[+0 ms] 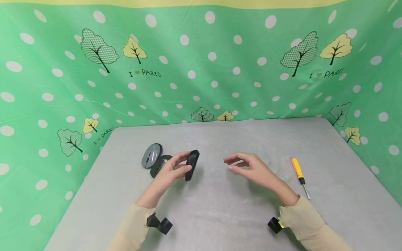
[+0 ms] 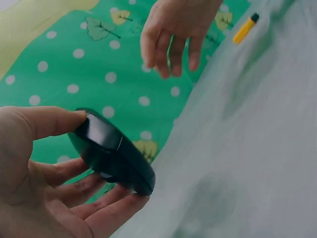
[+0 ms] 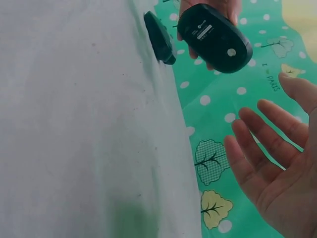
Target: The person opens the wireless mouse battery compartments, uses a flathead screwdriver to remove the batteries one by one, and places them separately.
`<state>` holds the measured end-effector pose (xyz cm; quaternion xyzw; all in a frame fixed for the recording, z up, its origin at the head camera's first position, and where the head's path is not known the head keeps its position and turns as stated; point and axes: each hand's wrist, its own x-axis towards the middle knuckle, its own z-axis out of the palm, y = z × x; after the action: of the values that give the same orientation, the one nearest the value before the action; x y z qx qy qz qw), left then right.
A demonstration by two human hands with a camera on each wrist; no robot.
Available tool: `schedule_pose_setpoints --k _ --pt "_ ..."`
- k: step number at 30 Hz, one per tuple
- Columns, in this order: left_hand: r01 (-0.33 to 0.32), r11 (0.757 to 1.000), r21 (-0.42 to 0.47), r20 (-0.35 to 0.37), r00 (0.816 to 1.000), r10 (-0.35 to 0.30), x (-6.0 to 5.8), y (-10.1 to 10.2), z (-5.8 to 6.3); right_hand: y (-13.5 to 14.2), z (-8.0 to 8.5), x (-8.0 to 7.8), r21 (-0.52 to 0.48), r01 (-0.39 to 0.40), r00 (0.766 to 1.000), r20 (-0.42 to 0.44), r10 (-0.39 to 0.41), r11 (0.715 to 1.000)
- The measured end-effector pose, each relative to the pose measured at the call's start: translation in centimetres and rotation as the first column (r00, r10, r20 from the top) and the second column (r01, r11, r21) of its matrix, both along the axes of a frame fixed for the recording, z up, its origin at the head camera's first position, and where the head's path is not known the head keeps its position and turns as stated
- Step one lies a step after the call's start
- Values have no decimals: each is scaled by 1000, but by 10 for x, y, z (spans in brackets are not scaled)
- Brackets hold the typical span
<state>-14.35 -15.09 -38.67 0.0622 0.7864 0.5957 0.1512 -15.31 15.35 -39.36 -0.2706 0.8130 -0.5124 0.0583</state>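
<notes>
Held above the table in my left hand (image 1: 171,170) is a black computer mouse (image 1: 192,165), pinched between thumb and fingers and tipped on its side. Its underside, with a white label and a small round light spot, faces the right wrist view, where the mouse (image 3: 215,38) hangs from the fingers. My right hand (image 1: 249,167) hovers to the right of it, fingers relaxed and holding nothing; its palm (image 3: 287,168) shows in the right wrist view. Left of the held mouse lie a grey mouse (image 1: 151,156) and a dark rounded object (image 1: 155,170), partly hidden behind my left hand.
A screwdriver with a yellow handle (image 1: 296,168) lies on the right of the grey table (image 1: 213,223). Behind the table and along its sides hangs a green curtain (image 1: 213,83) with white dots and trees. Both sleeves carry small black devices at the wrists.
</notes>
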Motion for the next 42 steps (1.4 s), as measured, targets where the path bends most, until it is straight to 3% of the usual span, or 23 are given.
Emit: schedule_pose_setpoints --k 5,9,16,22,28,37,42 --pt "-12 992 124 98 995 0 0 14 -5 -2 3 0 -14 7 1000 -6 -7 1000" --pt "16 969 248 136 989 -51 0 23 -11 -5 3 0 -22 9 1000 -15 -10 1000" --pt "-4 892 451 227 968 -110 0 37 -20 -9 0 0 -38 22 1000 -19 -23 999" --pt "-24 843 537 252 959 -133 4 46 -23 -12 -3 1 -49 35 999 -18 -36 998" --pt "0 850 526 267 949 -166 9 58 -27 -17 -8 2 -77 29 999 -36 -31 997" --pt "103 855 508 222 944 -245 11 69 -31 -22 -8 4 -69 53 998 -25 -55 996" --pt "76 853 517 235 945 -226 13 72 -31 -23 -10 5 -81 83 997 11 -83 993"
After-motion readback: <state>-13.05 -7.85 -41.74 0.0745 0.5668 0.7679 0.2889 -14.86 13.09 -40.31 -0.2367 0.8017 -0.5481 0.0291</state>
